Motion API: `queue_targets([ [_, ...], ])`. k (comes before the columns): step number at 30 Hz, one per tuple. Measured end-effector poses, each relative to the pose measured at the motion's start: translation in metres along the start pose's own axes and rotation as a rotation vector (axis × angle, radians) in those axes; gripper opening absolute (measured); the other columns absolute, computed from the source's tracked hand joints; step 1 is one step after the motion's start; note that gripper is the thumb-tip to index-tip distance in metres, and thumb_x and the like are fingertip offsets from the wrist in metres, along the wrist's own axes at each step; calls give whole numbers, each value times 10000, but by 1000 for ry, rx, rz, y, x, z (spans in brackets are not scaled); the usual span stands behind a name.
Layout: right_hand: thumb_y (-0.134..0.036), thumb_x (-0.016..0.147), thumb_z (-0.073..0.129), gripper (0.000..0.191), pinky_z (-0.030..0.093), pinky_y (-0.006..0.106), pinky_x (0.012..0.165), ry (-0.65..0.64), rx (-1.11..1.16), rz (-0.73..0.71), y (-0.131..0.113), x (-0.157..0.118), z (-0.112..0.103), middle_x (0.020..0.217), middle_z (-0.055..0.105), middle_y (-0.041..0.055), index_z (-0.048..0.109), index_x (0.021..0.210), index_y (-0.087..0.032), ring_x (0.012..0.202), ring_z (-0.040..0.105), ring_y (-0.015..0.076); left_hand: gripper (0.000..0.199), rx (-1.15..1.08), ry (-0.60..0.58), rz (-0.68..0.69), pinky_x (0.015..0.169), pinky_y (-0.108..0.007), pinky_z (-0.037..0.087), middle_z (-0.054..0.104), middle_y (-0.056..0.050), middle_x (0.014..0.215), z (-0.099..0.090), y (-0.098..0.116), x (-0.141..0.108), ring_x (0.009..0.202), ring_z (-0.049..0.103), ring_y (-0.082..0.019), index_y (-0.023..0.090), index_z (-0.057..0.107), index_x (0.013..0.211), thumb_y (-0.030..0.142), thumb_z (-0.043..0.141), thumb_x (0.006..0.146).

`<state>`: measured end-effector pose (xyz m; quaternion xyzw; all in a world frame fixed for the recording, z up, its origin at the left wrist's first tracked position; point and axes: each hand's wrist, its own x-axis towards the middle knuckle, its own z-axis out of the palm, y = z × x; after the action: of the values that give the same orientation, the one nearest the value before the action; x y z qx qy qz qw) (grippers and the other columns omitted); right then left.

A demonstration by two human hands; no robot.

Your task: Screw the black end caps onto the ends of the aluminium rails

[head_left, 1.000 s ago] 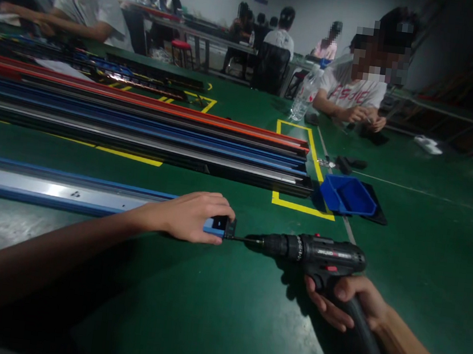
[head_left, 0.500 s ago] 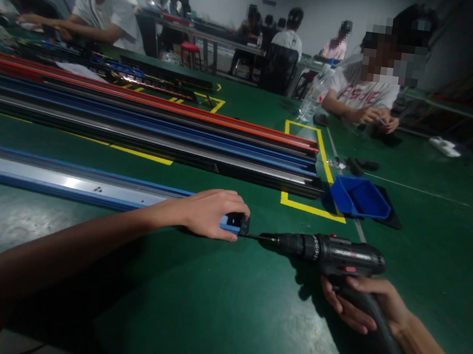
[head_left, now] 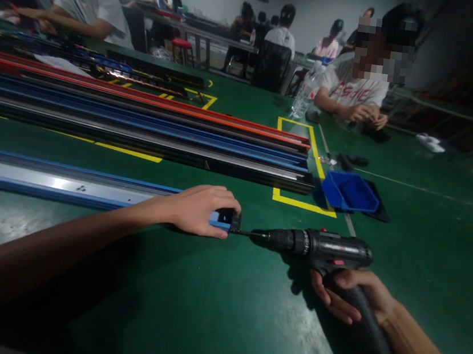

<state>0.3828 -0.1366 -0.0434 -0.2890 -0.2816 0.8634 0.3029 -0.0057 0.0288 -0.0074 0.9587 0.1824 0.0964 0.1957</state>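
Observation:
A long blue-edged metal rail (head_left: 58, 183) lies on the green table and runs off to the left. My left hand (head_left: 198, 209) grips its right end, thumb in front and fingers over the top. A small black end cap (head_left: 235, 223) sits at that end, just past my fingertips. My right hand (head_left: 355, 298) is wrapped round the handle of a black cordless drill (head_left: 331, 248), held on its side level. The drill's long thin bit points left and its tip meets the end cap. Whether a screw is at the tip cannot be seen.
Several long orange, blue and black rails (head_left: 149, 117) lie side by side behind. A blue parts bin (head_left: 351, 192) stands beyond the drill, inside reach of yellow tape (head_left: 304, 206). A plastic bottle (head_left: 303, 96) stands farther back, near a seated co-worker (head_left: 354, 94).
The whole view has shifted slightly, so everything sits a little farther left. Both hands keep their grips, and the bit stays against the end cap.

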Motion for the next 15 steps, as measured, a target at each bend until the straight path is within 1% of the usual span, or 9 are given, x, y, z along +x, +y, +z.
queue_targets([
  [5, -252, 850, 620, 323, 548, 218, 515, -3, -23, -22, 1, 2, 4, 845, 727, 149, 763, 1039, -32, 434, 533, 73, 447, 1, -8, -14, 871, -370, 458, 684, -36, 1121, 0, 0, -1, 1021, 613, -243, 256, 636, 1202, 510, 736, 848],
  [10, -261, 878, 597, 320, 523, 204, 519, -18, -36, -51, 1, 3, 7, 866, 716, 132, 749, 1042, -33, 455, 524, 66, 454, 11, -35, -58, 886, -378, 461, 664, -36, 1137, -2, 2, -3, 1030, 610, -244, 268, 631, 1211, 524, 729, 850],
  [15, -279, 890, 600, 324, 530, 212, 549, -42, -30, -20, 0, 3, 8, 881, 713, 110, 735, 1066, -43, 483, 549, 69, 465, 28, -45, -68, 910, -393, 462, 655, -47, 1174, -2, 2, -3, 1062, 601, -253, 270, 620, 1235, 527, 720, 861],
])
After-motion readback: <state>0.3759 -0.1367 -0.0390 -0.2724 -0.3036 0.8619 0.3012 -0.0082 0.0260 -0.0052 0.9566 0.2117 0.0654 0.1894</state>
